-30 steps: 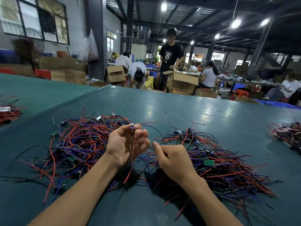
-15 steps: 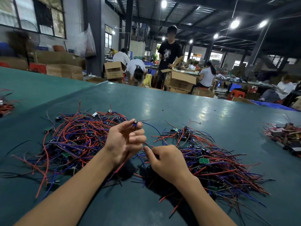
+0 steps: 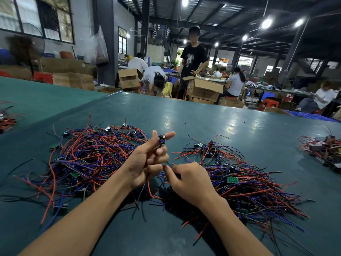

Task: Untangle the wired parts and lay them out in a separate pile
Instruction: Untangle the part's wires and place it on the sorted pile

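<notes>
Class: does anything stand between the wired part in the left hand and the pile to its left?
Nothing visible blocks that path. The left hand holds the wired part above the table, beside the left pile. Its wires hang down toward the right hand, which pinches wires.

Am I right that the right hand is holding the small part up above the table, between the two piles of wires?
Not quite: the head view shows the left hand, not the right hand, holding the small part up above the table, between the two piles of wires.
</notes>
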The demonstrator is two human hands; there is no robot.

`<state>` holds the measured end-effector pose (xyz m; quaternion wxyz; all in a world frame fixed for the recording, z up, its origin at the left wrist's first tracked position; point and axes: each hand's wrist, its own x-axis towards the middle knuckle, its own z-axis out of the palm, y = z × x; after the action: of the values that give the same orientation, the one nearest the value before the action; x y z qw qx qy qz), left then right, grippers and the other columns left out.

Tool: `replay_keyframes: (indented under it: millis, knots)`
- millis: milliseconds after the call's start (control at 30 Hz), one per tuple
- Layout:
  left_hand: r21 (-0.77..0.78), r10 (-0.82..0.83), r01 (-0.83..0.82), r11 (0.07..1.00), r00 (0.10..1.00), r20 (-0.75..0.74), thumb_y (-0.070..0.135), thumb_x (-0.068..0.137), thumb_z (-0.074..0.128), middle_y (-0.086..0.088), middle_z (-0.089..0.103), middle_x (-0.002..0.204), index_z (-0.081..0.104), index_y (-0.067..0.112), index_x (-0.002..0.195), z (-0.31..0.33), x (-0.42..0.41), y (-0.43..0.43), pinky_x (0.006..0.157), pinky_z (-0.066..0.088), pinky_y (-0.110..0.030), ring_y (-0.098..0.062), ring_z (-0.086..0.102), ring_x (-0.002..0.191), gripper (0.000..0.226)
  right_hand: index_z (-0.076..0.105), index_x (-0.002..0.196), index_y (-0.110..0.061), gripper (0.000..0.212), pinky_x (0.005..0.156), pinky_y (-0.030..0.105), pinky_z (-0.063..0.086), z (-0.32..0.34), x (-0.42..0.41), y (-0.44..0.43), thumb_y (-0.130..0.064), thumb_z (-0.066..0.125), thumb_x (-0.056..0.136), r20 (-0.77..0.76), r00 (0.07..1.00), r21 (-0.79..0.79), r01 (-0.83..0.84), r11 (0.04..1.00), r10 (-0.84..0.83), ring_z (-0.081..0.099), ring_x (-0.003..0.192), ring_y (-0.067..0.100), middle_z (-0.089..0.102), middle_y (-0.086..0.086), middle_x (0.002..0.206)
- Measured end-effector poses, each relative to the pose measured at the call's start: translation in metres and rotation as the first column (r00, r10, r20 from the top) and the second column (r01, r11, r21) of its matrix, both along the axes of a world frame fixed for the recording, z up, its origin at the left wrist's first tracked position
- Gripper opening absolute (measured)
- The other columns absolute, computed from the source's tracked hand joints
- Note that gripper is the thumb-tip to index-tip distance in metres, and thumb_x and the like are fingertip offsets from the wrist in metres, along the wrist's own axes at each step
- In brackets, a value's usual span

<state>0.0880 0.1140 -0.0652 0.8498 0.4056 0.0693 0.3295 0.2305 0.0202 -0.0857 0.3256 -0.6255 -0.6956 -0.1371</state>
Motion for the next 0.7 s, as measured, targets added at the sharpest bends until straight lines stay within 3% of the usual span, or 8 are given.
replay_keyframes:
  millis: [133, 267, 333, 400, 467, 533, 600, 700]
  knots:
    - [-0.028, 0.001, -0.001, 1.000, 1.000, -0.003, 0.026, 0.098, 0.053, 0.004, 0.043, 0.073, 0.068, 0.012, 0.130, -0.001, 0.001, 0.003, 0.032, 0.020, -0.012, -0.003, 0.027, 0.050, 0.038, 0.038, 0.054, -0.022, 0.049, 0.047, 0.028, 0.017, -0.002, -0.002, 0.000, -0.040, 0.060, 0.094, 0.025, 0.999, 0.017, 0.022, 1.000, -0.022, 0.041, 0.047, 0.026, 0.055, 0.005, 0.049]
    - [0.163, 0.273, -0.254, 0.953, 0.956, -0.106, 0.010, 0.098, 0.057, 0.002, 0.054, 0.074, 0.075, 0.012, 0.115, -0.009, 0.012, 0.003, 0.032, 0.023, -0.014, -0.003, 0.032, 0.051, 0.024, 0.059, 0.057, -0.013, 0.045, 0.048, 0.028, 0.027, -0.005, -0.003, 0.000, -0.040, 0.059, 0.094, 0.103, 0.994, 0.028, 0.045, 0.999, -0.048, 0.057, 0.053, 0.032, 0.062, 0.005, 0.054]
    - [0.331, 0.493, -0.425, 0.842, 0.856, -0.155, 0.007, 0.098, 0.061, 0.000, 0.058, 0.073, 0.076, 0.016, 0.111, -0.015, 0.018, 0.002, 0.037, 0.027, -0.015, -0.005, 0.033, 0.045, 0.021, 0.064, 0.063, -0.013, 0.046, 0.049, 0.031, 0.033, -0.006, -0.005, 0.001, -0.044, 0.054, 0.096, 0.138, 0.989, 0.019, 0.052, 0.998, -0.054, 0.061, 0.059, 0.032, 0.065, 0.005, 0.060]
    - [0.580, 0.720, -0.519, 0.628, 0.671, -0.179, 0.011, 0.096, 0.066, 0.003, 0.065, 0.071, 0.075, 0.021, 0.111, -0.018, 0.019, 0.002, 0.047, 0.036, -0.018, -0.007, 0.044, 0.043, 0.021, 0.066, 0.067, -0.014, 0.048, 0.052, 0.031, 0.035, -0.007, -0.005, 0.001, -0.047, 0.049, 0.097, 0.155, 0.986, 0.017, 0.054, 0.998, -0.056, 0.063, 0.062, 0.031, 0.068, 0.004, 0.064]
    - [0.760, 0.859, -0.502, 0.413, 0.491, -0.144, 0.018, 0.094, 0.069, 0.005, 0.073, 0.073, 0.075, 0.024, 0.117, -0.019, 0.017, 0.002, 0.062, 0.050, -0.025, -0.009, 0.062, 0.059, 0.024, 0.066, 0.071, -0.015, 0.049, 0.054, 0.032, 0.033, -0.008, -0.005, 0.001, -0.049, 0.045, 0.098, 0.173, 0.983, 0.000, 0.057, 0.998, -0.056, 0.065, 0.067, 0.031, 0.070, 0.004, 0.069]
    - [0.845, 0.927, -0.465, 0.263, 0.364, -0.087, 0.022, 0.093, 0.070, 0.004, 0.077, 0.083, 0.075, 0.023, 0.118, -0.017, 0.014, 0.001, 0.075, 0.050, -0.017, -0.010, 0.069, 0.077, 0.026, 0.065, 0.076, -0.016, 0.048, 0.056, 0.033, 0.033, -0.008, -0.006, 0.001, -0.052, 0.041, 0.098, 0.200, 0.979, -0.030, 0.043, 0.999, -0.036, 0.066, 0.073, 0.032, 0.070, 0.003, 0.076]
    - [0.900, 0.955, -0.411, 0.147, 0.296, -0.021, 0.022, 0.093, 0.069, 0.004, 0.078, 0.101, 0.077, 0.018, 0.115, -0.015, 0.012, -0.002, 0.080, 0.044, -0.010, -0.008, 0.066, 0.089, 0.023, 0.063, 0.080, -0.019, 0.045, 0.058, 0.035, 0.036, -0.010, -0.008, 0.001, -0.053, 0.040, 0.098, 0.229, 0.974, -0.072, 0.020, 0.997, -0.003, 0.066, 0.077, 0.031, 0.069, 0.002, 0.081]
    - [0.941, 0.949, -0.311, 0.131, 0.313, -0.029, 0.024, 0.098, 0.062, -0.003, 0.072, 0.095, 0.077, 0.013, 0.103, -0.013, 0.014, -0.008, 0.086, 0.049, -0.030, -0.018, 0.064, 0.088, 0.019, 0.062, 0.079, -0.019, 0.040, 0.057, 0.035, 0.038, -0.008, -0.011, -0.003, -0.049, 0.045, 0.098, 0.261, 0.965, -0.086, 0.001, 0.996, 0.022, 0.065, 0.074, 0.031, 0.067, 0.002, 0.079]
